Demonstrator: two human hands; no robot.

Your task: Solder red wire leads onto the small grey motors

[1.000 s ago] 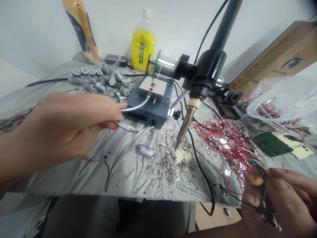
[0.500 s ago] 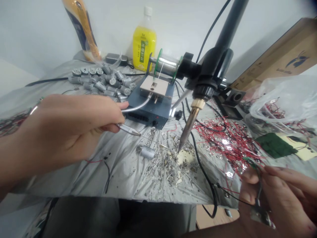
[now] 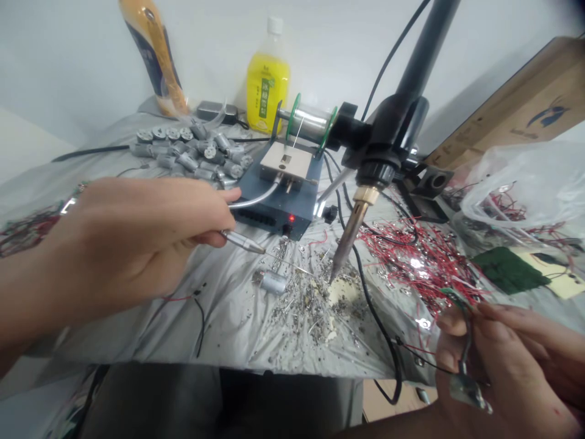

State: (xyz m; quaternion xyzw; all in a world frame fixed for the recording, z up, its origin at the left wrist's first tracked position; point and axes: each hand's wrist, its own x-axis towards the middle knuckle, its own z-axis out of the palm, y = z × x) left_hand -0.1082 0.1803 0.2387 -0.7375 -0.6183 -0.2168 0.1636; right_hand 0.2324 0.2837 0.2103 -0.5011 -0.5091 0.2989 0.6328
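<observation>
My left hand (image 3: pixel 155 225) is closed around a metal solder feed pen (image 3: pixel 244 241), with solder wire running out of its tip toward the iron. A flexible metal tube links the pen to the solder feeder (image 3: pixel 274 201), which carries a solder spool (image 3: pixel 311 124). The soldering iron (image 3: pixel 350 241) hangs tip-down in a black stand clamp, just past the wire's end. At the lower right, my right hand (image 3: pixel 507 360) pinches a small green circuit board (image 3: pixel 454 297) with wires. A shiny metal-and-clear piece (image 3: pixel 468 392) dangles below those fingers. One small motor (image 3: pixel 270 282) lies under the pen.
Several motors (image 3: pixel 187 160) are heaped at the back left, near a yellow bottle (image 3: pixel 267 91). Red wires with metal tabs (image 3: pixel 415 262) spread on the right, before a plastic bag (image 3: pixel 516 177) and cardboard box (image 3: pixel 516 110). A black cable (image 3: pixel 372 311) crosses the table's front edge.
A red light on the solder feeder is now lit. My right hand has shifted slightly left and up with the circuit board. My left hand and the pen sit slightly further right.
</observation>
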